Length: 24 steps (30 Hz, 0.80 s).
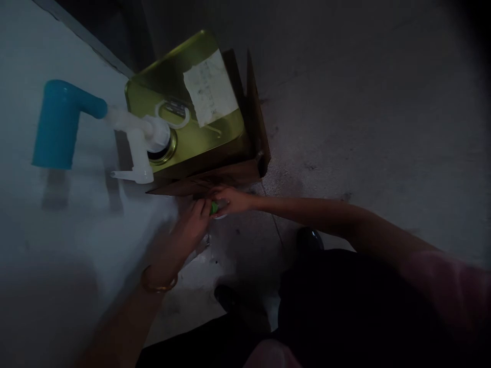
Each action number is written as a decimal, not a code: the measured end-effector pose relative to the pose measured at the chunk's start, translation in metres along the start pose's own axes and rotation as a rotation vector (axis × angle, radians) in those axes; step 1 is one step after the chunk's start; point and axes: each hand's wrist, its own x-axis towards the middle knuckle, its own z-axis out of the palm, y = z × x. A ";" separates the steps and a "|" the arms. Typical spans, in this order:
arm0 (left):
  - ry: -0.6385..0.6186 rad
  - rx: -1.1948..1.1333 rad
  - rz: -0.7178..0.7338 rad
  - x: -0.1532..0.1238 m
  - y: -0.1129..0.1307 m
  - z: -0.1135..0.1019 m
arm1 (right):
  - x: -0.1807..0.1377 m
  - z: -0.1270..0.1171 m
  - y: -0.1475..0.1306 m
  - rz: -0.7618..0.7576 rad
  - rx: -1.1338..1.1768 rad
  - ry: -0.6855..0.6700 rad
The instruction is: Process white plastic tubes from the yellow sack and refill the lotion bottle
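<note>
In front of the cardboard box my two hands meet low over the floor. My left hand (195, 223), with a bracelet at the wrist, has its fingers closed on a small green cap-like piece (214, 208). Curled around a small whitish, see-through container (221, 207) beside it is my right hand (233, 200). Fingers and dim light hide most of both pieces, so I cannot tell whether they are joined. Just beyond my hands stands a gold-coloured metal can (215, 140) with a white pump (140, 148) in its neck.
The can sits inside an open cardboard box (230, 176) with its flaps out. A blue pump handle (57, 128) sticks out left, close to the pale wall (26, 225). A paper label (210, 89) lies on the can's top. My dark shoes (310, 239) stand on the grey floor (364, 128).
</note>
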 end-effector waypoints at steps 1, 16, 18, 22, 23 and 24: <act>-0.027 -0.024 0.079 0.000 -0.006 0.000 | 0.000 0.000 0.000 -0.004 0.021 0.007; 0.081 -0.035 -0.518 -0.001 0.052 -0.012 | -0.003 0.008 0.004 0.075 -0.029 0.031; 0.087 -0.024 -0.457 -0.004 0.047 -0.015 | -0.001 0.005 0.003 0.044 -0.029 0.019; 0.042 -0.025 -0.276 -0.007 0.025 -0.017 | 0.005 0.003 0.002 0.013 -0.021 0.013; 0.015 -0.030 -0.229 -0.006 0.017 -0.014 | 0.006 0.003 0.003 0.011 -0.011 0.013; -0.011 -0.032 -0.182 -0.005 0.008 -0.010 | 0.007 0.003 0.003 0.009 0.003 0.014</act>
